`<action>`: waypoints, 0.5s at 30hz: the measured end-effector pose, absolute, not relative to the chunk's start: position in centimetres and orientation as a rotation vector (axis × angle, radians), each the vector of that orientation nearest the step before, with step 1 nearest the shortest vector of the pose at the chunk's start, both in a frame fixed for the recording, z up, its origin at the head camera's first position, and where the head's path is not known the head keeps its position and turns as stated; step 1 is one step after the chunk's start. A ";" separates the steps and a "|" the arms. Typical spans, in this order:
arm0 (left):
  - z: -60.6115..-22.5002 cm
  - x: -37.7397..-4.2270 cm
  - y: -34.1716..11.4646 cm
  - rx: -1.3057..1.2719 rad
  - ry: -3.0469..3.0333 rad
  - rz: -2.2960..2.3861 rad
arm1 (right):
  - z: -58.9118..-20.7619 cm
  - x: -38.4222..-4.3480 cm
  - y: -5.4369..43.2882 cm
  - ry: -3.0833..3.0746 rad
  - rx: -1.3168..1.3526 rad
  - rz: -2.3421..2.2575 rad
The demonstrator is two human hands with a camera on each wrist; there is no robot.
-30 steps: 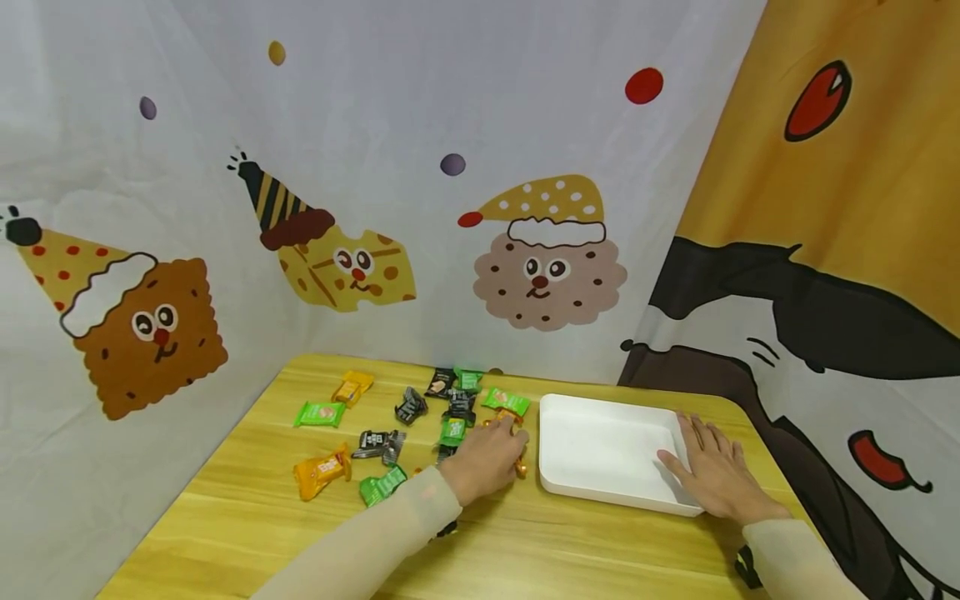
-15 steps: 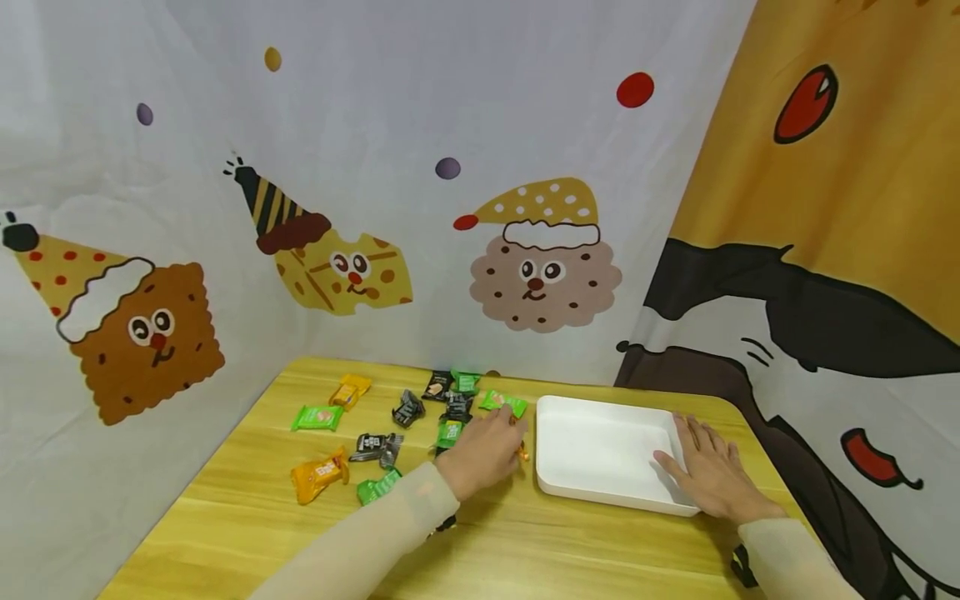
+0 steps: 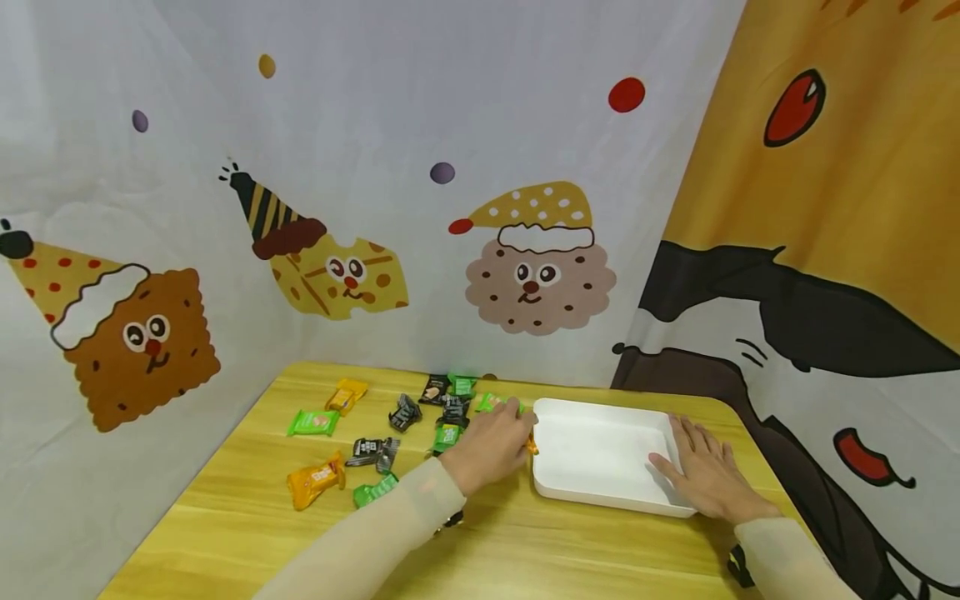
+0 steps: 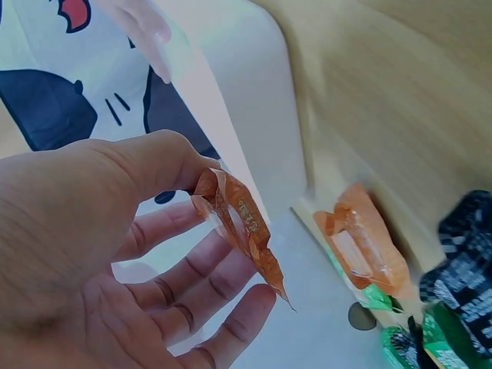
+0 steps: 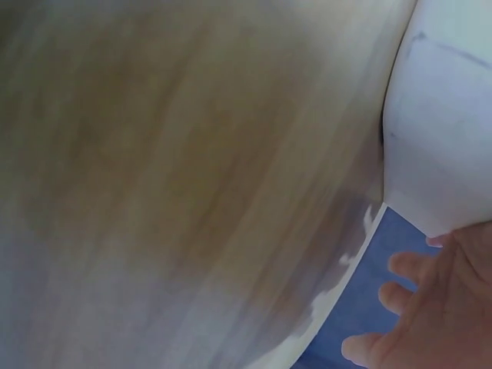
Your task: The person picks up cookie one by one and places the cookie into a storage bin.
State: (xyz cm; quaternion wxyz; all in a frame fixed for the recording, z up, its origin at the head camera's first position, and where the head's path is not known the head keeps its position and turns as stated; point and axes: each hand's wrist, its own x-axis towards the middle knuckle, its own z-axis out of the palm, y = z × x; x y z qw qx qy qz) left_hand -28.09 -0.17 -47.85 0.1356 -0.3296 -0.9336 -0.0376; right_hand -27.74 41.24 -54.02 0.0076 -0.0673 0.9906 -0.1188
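My left hand (image 3: pixel 491 447) is beside the left wall of a white tray (image 3: pixel 588 450). In the left wrist view it pinches a small orange snack packet (image 4: pixel 244 227) between thumb and fingers, above the table. Behind that packet another orange packet (image 4: pixel 367 244) lies on the wood, close to green and black ones. My right hand (image 3: pixel 711 477) rests on the tray's right rim, fingers spread and fairly straight. The right wrist view catches only part of this hand (image 5: pixel 438 304) against the tray's outer wall.
Several wrapped packets are scattered on the wooden table (image 3: pixel 525 550) left of the tray: black (image 3: pixel 405 412), green (image 3: pixel 313 422) and orange (image 3: pixel 317 481). A printed cloth (image 3: pixel 420 108) hangs behind the table.
My left hand has taken hold of an orange packet and moved right, up to the tray's left edge. The right hand stays on the tray. The head view has shifted slightly.
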 end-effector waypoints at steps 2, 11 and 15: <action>-47.6 -28.1 0.1 -0.960 -2.704 -0.129 | -54.0 -27.8 41.3 3.102 -0.216 -0.356; -46.5 -28.0 2.6 -0.968 -2.786 -0.121 | -53.5 -27.4 41.0 3.088 -0.251 -0.331; -46.4 -28.2 4.1 -1.001 -2.787 -0.099 | -53.6 -27.1 40.6 3.083 -0.267 -0.336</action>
